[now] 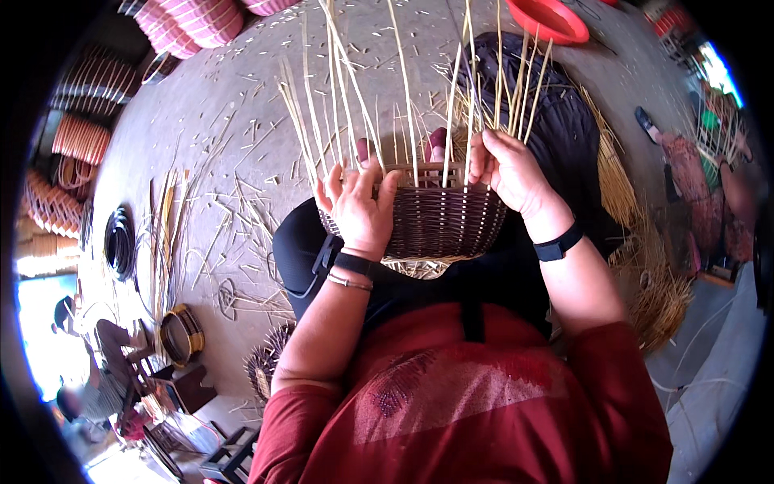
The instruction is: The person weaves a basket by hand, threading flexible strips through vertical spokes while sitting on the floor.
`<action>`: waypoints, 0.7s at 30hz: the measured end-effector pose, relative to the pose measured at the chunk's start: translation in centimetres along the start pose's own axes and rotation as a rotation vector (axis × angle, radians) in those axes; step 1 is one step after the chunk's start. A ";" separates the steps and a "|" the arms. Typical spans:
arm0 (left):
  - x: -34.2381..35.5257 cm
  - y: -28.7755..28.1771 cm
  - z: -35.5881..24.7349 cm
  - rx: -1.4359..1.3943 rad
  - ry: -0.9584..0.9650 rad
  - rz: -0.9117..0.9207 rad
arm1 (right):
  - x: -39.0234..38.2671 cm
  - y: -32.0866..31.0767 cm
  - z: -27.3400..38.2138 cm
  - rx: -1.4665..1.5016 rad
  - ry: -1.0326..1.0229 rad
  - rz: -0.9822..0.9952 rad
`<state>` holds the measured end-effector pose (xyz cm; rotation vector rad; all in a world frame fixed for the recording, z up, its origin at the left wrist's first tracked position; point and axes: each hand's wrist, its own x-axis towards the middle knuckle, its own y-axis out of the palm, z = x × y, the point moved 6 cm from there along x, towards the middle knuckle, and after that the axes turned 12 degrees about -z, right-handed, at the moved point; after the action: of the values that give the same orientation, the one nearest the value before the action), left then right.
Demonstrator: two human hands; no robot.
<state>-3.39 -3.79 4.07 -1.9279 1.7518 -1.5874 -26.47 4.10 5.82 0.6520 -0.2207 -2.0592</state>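
Observation:
A dark brown woven basket sits on my lap, with long pale upright canes rising from its rim. My left hand rests over the rim at the basket's left, fingers spread among the canes. At the right end of the rim, my right hand is closed, thumb and fingers pinched round a thin cane; its exact grip is partly hidden by the fingers.
Cane offcuts litter the floor around a black coil. A red basin and dark cloth lie ahead. Stacked baskets stand at left. Other people work at lower left and far right.

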 end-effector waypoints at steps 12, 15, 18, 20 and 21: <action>-3.0 1.4 -5.2 0.113 0.211 0.274 | 2.9 4.6 4.3 -0.616 -0.209 -0.137; -3.4 1.4 -6.4 0.156 0.165 0.299 | 7.5 8.1 3.7 -1.096 -0.323 -0.133; -3.4 1.4 -6.4 0.194 0.207 0.285 | 7.8 8.5 2.2 -1.321 -0.826 -0.303; -3.3 1.4 -6.5 0.197 0.227 0.280 | 6.9 7.0 2.3 -1.164 -1.037 -0.307; -3.3 1.4 -6.6 0.182 0.231 0.303 | 5.7 5.8 2.7 -1.101 -1.099 -0.319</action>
<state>-8.33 1.81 4.14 -1.3703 1.8015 -1.8342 -26.06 -4.13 8.36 -1.1869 0.4256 -2.2116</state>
